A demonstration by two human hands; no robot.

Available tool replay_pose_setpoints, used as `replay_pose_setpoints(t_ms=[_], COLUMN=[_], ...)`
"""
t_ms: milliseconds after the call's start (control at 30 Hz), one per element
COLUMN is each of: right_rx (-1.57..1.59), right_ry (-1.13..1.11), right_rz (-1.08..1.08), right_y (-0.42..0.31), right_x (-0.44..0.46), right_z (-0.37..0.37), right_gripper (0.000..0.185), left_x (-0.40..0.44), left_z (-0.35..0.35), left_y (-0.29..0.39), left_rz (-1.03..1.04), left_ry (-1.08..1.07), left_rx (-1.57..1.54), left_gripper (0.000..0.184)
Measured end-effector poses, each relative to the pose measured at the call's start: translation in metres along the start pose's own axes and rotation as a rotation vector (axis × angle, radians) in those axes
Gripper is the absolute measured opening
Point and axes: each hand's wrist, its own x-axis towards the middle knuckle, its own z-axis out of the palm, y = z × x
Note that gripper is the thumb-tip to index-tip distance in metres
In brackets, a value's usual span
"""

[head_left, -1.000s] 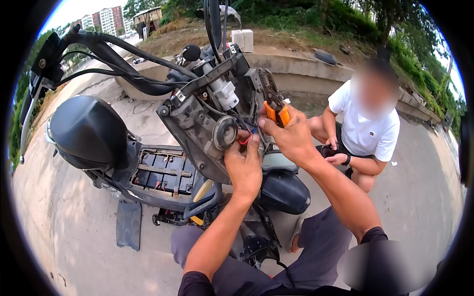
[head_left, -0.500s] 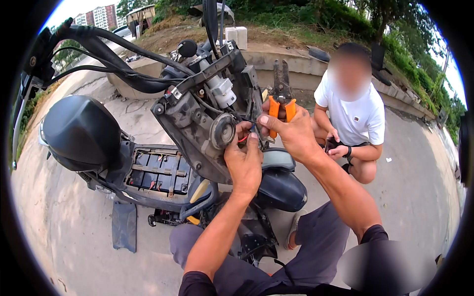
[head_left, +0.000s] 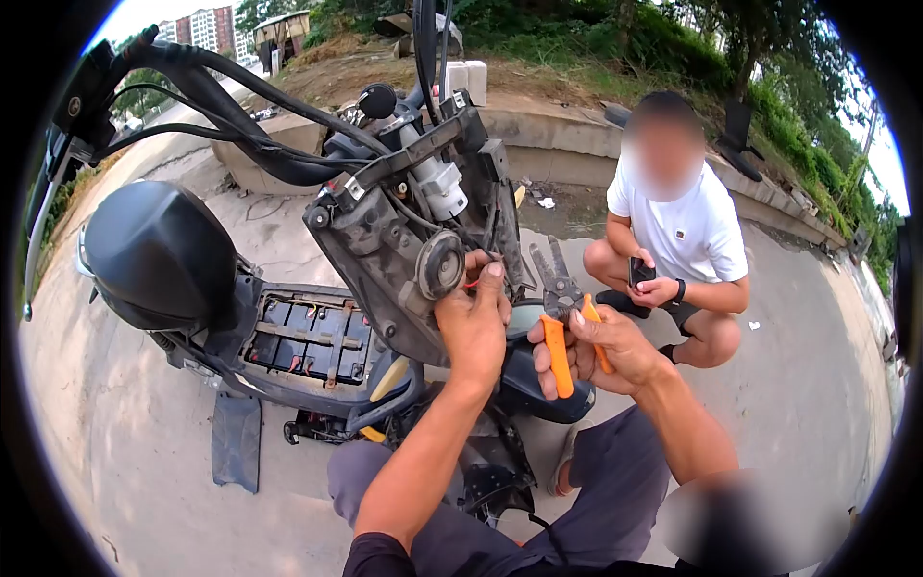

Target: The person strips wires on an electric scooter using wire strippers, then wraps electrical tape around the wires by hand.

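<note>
My left hand is closed at the scooter's opened front, its thumb and fingers pinching wires, of which a short red wire shows. Most of what it grips is hidden behind the fingers. Right beside it is the round horn on the dusty front frame. My right hand holds wire strippers with orange handles, fingers around the handles. Their jaws point up and look parted, with nothing between them, to the right of the wires and in front of the dark front fender.
Several batteries sit in the scooter's open floor bay, behind it a black seat. A loose dark panel lies on the concrete. A person in a white shirt squats at the right with a phone. Handlebar cables arch at upper left.
My right hand has drawn back from the wires, down and to the right, with the wire strippers turned and lowered. My left hand stays by the horn, still pinching the wires.
</note>
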Motion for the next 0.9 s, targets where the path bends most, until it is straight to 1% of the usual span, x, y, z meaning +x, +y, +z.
replay_pose_setpoints(t_ms=[33, 100, 300, 500, 700, 900], right_rx=[0.067, 0.078, 0.145, 0.263, 0.275, 0.292], right_ry=[-0.026, -0.068, -0.127, -0.164, -0.133, -0.132], right_rz=[0.045, 0.077, 0.037, 0.085, 0.118, 0.144], right_y=[0.01, 0.023, 0.029, 0.031, 0.03, 0.031], right_x=[-0.003, -0.003, 0.02, 0.025, 0.025, 0.027], right_z=[0.0, 0.004, 0.013, 0.008, 0.009, 0.009], right_gripper=[0.052, 0.05, 0.045, 0.043, 0.044, 0.04], left_x=[0.001, 0.002, 0.002, 0.003, 0.0, -0.002], left_z=[-0.002, -0.008, -0.007, -0.009, -0.007, -0.005], left_y=[-0.002, -0.006, -0.005, -0.011, -0.005, -0.001], left_rz=[0.005, 0.009, 0.039, 0.083, 0.036, 0.027], left_ry=[-0.016, -0.05, -0.028, -0.044, -0.042, -0.026], left_rx=[-0.01, -0.022, 0.037, 0.031, 0.025, 0.006], left_gripper=[0.012, 0.016, 0.011, 0.012, 0.012, 0.011])
